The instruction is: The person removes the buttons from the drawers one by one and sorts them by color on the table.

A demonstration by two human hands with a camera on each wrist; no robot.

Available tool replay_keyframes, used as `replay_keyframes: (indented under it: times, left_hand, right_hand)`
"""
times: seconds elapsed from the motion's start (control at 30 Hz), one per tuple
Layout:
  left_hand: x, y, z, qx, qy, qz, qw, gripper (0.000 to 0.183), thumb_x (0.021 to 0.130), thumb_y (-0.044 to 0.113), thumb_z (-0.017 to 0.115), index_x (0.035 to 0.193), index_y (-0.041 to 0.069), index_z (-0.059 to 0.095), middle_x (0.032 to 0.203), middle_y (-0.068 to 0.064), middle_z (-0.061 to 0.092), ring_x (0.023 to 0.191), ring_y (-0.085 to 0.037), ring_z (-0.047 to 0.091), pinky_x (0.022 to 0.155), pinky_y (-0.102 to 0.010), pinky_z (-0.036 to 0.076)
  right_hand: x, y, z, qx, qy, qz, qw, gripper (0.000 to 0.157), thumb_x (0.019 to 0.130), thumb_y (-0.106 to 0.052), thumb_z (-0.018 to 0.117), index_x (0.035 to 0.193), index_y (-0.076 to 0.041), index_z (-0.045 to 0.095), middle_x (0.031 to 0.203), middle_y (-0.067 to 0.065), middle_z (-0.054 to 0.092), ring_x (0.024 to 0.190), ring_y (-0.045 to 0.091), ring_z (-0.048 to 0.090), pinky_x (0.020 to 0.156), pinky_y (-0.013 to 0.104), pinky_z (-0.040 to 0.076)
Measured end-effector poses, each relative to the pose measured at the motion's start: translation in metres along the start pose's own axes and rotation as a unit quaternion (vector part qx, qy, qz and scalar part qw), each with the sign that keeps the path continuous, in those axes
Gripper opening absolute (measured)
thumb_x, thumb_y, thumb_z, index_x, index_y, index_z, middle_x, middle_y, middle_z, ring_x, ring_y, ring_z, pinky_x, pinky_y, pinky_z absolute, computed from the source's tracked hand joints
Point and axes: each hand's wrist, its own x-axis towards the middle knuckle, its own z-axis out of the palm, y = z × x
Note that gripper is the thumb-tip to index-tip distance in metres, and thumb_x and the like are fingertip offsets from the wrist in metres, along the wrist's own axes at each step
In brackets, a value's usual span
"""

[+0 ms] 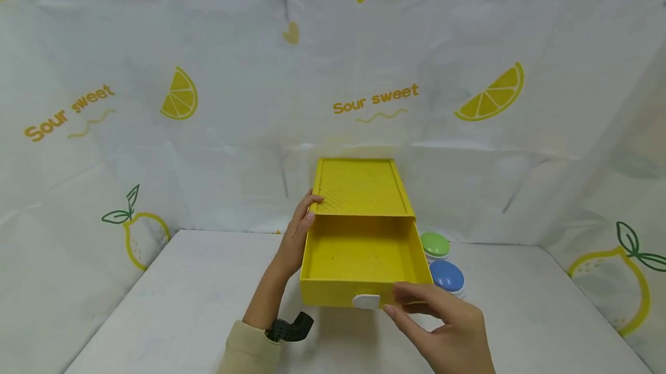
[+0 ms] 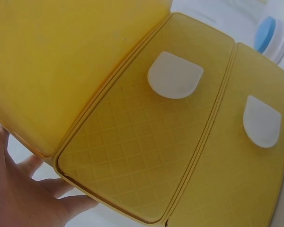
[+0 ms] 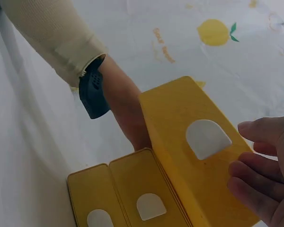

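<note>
A yellow cabinet (image 1: 359,186) of small drawers stands in the middle of the table. Its top drawer (image 1: 364,293) is pulled out toward me, with bare yellow walls and floor inside. A white rounded tab handle (image 3: 208,139) sits on the drawer's front. Below it, two closed drawers (image 2: 132,137) carry the same tabs. My left hand (image 1: 293,241) rests against the cabinet's left side, its fingers stretched along it and fingertips at the upper edge. By the right part of the drawer's front is my right hand (image 1: 442,319), thumb and fingers loosely bent and spread apart, right of the tab.
Right of the cabinet, a green-topped round object (image 1: 435,244) and a blue-topped one (image 1: 447,277), both with white bases, stand on the white table (image 1: 218,281). A white lemon-print sheet (image 1: 250,131) hangs behind and at both sides. A dark band (image 1: 291,328) circles the left wrist.
</note>
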Motion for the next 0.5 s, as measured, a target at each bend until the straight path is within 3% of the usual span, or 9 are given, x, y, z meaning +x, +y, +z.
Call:
replay_keyframes:
  times: [0.17,0.5]
  left_hand:
    - [0.001,-0.001,-0.001,-0.003,-0.001,0.005,1.0,0.038,0.11,0.03,0.028,0.144,0.018,0.038,0.172,-0.006,0.006,0.159,-0.035,0.008,0.125,-0.066,0.014]
    - [0.0,0.001,0.001,0.003,0.003,0.002,1.0,0.038,0.11,0.03,0.029,0.144,0.017,0.039,0.172,-0.005,0.007,0.16,-0.034,0.008,0.125,-0.065,0.012]
  right_hand:
    - [-0.002,0.005,0.015,-0.016,-0.001,-0.046,0.999,0.039,0.066,-0.002,0.092,0.096,-0.021,0.077,0.087,-0.012,0.076,0.075,0.0,0.071,0.068,0.013,0.057]
    - [-0.001,0.009,0.033,-0.073,0.048,-0.108,0.99,0.035,0.061,-0.004,0.095,0.083,-0.018,0.071,0.074,-0.014,0.07,0.063,-0.007,0.065,0.06,0.01,0.054]
